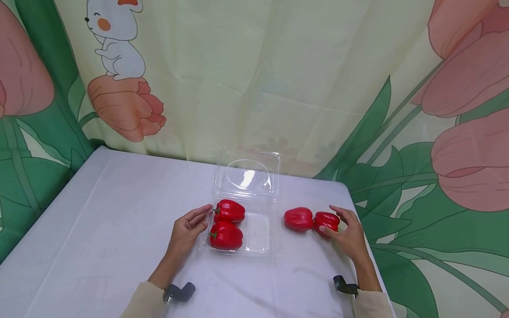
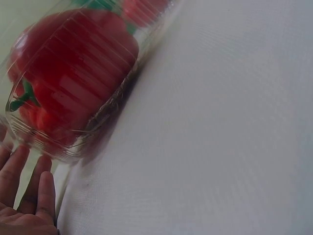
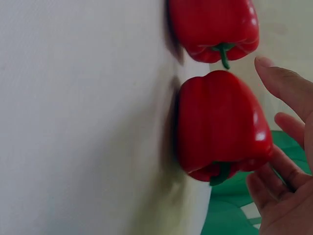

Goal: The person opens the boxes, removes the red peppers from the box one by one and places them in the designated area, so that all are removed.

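A clear plastic clamshell box [image 1: 258, 229] lies open mid-table with its lid [image 1: 246, 174] standing up at the back. Two red bell peppers [image 1: 229, 210] [image 1: 226, 235] fill its left half, and the near one [image 2: 73, 73] shows through the wall. My left hand [image 1: 200, 217] rests with straight fingers [image 2: 29, 186] against the box's left rim. Two more red peppers lie on the cloth to the right, the left one [image 1: 299, 219] [image 3: 215, 24] and the right one [image 1: 327, 221] [image 3: 220, 127]. My right hand [image 1: 333, 219] cups loosely round the right one, and its fingers [image 3: 283, 93] show a gap to the pepper.
The white tablecloth [image 1: 111, 221] covers the table, whose right edge [image 1: 374, 256] runs just past my right hand. A flowered curtain [image 1: 278, 79] hangs close behind the box. The right half of the box base holds nothing.
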A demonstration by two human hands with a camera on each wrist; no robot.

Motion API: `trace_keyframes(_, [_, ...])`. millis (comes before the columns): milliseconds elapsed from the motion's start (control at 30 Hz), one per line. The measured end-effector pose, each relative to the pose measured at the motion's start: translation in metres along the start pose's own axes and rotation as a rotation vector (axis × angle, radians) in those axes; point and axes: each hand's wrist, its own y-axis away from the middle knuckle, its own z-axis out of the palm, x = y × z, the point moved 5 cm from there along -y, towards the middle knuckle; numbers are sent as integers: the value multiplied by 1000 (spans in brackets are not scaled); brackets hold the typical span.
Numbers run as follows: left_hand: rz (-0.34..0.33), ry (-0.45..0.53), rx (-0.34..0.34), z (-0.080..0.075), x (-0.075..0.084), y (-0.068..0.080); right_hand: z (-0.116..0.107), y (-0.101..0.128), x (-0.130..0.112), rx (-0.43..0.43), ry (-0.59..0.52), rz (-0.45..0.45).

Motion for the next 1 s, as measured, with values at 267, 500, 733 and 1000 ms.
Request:
trace_keyframes(267, [7, 3, -6, 0, 2, 0, -8, 2, -26, 42, -11, -61])
trace_keyframes(500, [4, -5, -6, 0, 1, 1, -9, 5, -56, 30, -42, -128])
trace_keyframes(733, [-7, -7, -3, 1, 2, 1, -6, 10, -83, 26, -64, -197])
trace_keyframes(1000, [-7, -1, -3, 1, 2, 1, 5, 16, -105, 14, -86, -225])
